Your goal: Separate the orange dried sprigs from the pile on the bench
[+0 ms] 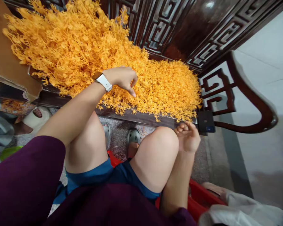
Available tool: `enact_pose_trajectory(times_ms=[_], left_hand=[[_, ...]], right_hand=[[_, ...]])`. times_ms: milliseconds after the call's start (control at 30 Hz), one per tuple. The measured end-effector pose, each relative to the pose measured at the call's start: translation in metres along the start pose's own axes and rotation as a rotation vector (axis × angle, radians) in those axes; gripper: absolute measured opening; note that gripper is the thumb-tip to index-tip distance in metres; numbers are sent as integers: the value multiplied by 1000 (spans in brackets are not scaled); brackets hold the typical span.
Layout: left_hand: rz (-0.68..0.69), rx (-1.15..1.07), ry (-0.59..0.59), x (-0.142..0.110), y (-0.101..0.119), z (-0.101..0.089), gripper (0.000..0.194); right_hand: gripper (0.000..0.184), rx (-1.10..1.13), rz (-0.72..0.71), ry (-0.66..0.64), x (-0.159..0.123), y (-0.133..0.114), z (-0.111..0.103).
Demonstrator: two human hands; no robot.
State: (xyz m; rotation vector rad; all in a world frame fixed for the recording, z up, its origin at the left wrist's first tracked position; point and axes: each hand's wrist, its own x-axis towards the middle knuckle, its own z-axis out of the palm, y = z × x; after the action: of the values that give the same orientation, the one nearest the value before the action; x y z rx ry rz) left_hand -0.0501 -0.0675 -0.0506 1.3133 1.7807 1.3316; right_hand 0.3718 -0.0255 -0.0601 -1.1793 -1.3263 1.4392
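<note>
A large heap of orange-yellow artificial flower sprigs (85,47) covers the dark wooden bench (132,116) in front of me. My left hand (124,80), with a white-strapped watch (103,81) on the wrist, reaches over the middle of the heap. Its thumb points down at the sprigs, apart from the bent index finger; the other fingers are mostly hidden behind the hand. Beside my right knee, near the bench's front edge, my right hand (190,138) rests palm up, its fingers loosely bent and nothing visible in it.
A cardboard box (9,56) stands at the left end. A dark phone-like object (206,121) lies by the bench's curved armrest (252,91). Carved backrest panels (160,28) rise behind the heap. A red stool (198,201) is under me. Another person's foot (35,117) shows at left.
</note>
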Motion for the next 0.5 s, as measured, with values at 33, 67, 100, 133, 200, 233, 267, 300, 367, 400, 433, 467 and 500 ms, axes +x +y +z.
enact_pose_trajectory(times_ms=[33,67,100,133,200,233,267,300,367,400,433,467,500], left_hand=[[18,-7,7,0,-2,0,41],[38,9,11,-1,-5,-1,47],[53,50,14,-2,-6,-2,51],[59,116,8,-3,-8,-4,53],[66,275,-9,-8,-7,-9,56],[83,329,-3,-10,-6,-12,55],[114,344,23,-11,-4,-15,52],[152,318,70,-13,0,-18,48],[212,194,186,-14,8,-23,36],[222,127,232,-14,13,-25,31],[220,69,267,-15,18,-27,28],[205,12,297,-16,22,-28,28],[189,-43,326,-17,27,-29,30]], right_hand=[[17,51,-53,4,1,-17,12],[13,39,-160,-7,1,-35,26],[8,-15,-270,-46,0,-52,41],[7,-81,-387,-110,-1,-69,57],[12,-234,-511,-344,-1,-98,91],[16,-336,-511,-499,2,-109,109],[20,-448,-518,-663,6,-116,126],[23,-551,-543,-811,13,-119,144],[33,-717,-586,-970,28,-114,176],[40,-774,-614,-966,37,-107,189],[50,-824,-644,-943,46,-97,202],[62,-865,-662,-920,54,-87,212],[72,-898,-669,-905,61,-77,220]])
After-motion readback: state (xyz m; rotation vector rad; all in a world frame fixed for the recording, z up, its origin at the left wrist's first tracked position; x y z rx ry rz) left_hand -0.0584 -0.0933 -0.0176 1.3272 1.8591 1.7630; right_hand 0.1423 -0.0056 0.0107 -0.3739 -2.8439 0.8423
